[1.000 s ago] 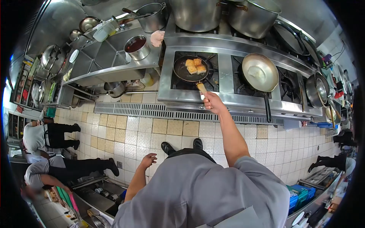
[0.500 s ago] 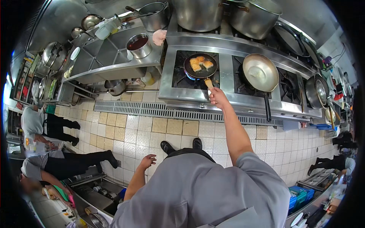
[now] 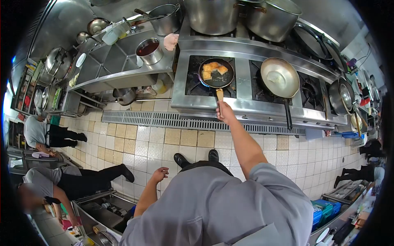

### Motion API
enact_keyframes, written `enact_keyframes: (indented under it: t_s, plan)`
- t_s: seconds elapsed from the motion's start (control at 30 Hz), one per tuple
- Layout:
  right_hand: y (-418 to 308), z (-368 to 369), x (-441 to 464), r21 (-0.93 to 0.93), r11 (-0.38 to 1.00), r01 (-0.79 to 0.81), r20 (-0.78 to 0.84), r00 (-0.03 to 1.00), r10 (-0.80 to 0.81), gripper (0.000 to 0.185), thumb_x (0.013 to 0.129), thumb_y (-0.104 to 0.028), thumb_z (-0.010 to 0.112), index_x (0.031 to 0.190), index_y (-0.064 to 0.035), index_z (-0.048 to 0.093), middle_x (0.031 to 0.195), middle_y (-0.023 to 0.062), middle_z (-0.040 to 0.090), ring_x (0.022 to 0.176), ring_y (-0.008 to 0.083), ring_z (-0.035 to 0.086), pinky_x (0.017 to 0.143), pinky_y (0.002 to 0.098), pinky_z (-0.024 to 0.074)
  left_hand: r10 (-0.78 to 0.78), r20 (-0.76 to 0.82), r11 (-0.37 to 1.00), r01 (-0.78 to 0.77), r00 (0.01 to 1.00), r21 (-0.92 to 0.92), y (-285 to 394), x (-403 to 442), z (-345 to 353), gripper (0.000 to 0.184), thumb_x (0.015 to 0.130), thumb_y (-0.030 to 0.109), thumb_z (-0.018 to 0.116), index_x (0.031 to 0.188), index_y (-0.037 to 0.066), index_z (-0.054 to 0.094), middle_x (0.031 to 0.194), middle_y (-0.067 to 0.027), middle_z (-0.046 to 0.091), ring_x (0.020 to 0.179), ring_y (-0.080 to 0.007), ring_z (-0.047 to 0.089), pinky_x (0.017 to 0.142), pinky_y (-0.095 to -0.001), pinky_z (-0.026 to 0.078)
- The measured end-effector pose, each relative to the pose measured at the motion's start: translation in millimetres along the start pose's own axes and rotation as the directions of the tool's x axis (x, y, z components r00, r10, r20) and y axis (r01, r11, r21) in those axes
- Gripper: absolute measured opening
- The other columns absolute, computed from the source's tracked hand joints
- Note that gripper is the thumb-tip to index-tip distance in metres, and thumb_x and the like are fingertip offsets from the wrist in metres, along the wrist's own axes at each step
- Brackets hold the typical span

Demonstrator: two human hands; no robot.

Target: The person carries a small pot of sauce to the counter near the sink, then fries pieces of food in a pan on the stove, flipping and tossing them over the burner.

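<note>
My right hand (image 3: 224, 112) is wrapped round the light wooden handle of a dark frying pan (image 3: 210, 83) on the left burner of the stove. Golden-brown fried pieces (image 3: 214, 69) lie along the pan's far side and left, with the dark bottom bare toward the handle. Blue flame (image 3: 201, 82) shows at the left edge of the pan. My left hand (image 3: 159, 174) hangs beside my body over the floor, its fingers loosely bent and apart, holding nothing.
A larger pale frying pan (image 3: 280, 77) rests on the burner to the right. Big stockpots (image 3: 211, 16) stand behind. Left of the stove, a saucepan of dark red liquid (image 3: 149, 51) sits on a steel counter (image 3: 119, 59). A person (image 3: 88, 180) leans over a sink behind me on the left.
My right hand and the pan's handle have swung left and nearer to me. The fried pieces have slid and spread within the pan. My left hand stays about the same.
</note>
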State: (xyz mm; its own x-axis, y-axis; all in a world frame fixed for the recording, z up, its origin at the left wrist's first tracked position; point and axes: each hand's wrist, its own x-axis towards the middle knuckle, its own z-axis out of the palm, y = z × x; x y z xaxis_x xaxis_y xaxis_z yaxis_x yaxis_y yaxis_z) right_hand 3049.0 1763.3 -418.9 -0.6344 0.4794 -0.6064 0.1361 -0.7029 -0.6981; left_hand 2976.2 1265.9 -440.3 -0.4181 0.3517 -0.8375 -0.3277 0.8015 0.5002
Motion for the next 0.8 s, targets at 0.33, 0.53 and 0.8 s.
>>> enact_keyframes:
  t_s: [0.33,0.53,0.8]
  plan:
    - [113,-67,-52,0.026,0.94,-0.341,0.175,0.927,0.331,0.063,0.089,-0.065,0.031,0.117,-0.012,0.05,0.085,0.0049,0.057,0.078,0.0192,0.055,0.075,0.04,0.0471,0.042,-0.028,0.993,-0.045,0.999,-0.108,-31,33,24,0.033,0.091,0.035,0.052,0.11,0.01,0.06,0.09,-0.0056,0.064,0.069,-0.0141,0.063,0.053,-0.024,0.044]
    - [123,-82,-38,0.193,0.951,-0.243,0.201,0.958,0.204,0.053,0.092,-0.055,0.036,0.114,-0.0098,0.052,0.092,0.0068,0.057,0.086,0.0197,0.055,0.077,0.0394,0.0484,0.081,-0.013,0.997,-0.081,0.997,0.003,-52,28,34,0.033,0.091,0.034,0.052,0.109,0.006,0.06,0.089,-0.0077,0.064,0.072,-0.015,0.062,0.054,-0.026,0.049]
    - [6,71,-7,0.27,0.963,-0.019,0.062,0.998,0.003,0.024,0.092,-0.038,0.052,0.096,-0.0147,0.051,0.059,-0.0019,0.039,0.045,0.009,0.033,0.039,0.0226,0.0266,0.046,-0.024,0.998,-0.046,0.999,-0.03,-25,26,23,0.034,0.092,0.029,0.052,0.108,-0.001,0.059,0.09,-0.0122,0.063,0.081,-0.0179,0.062,0.066,-0.0287,0.054]
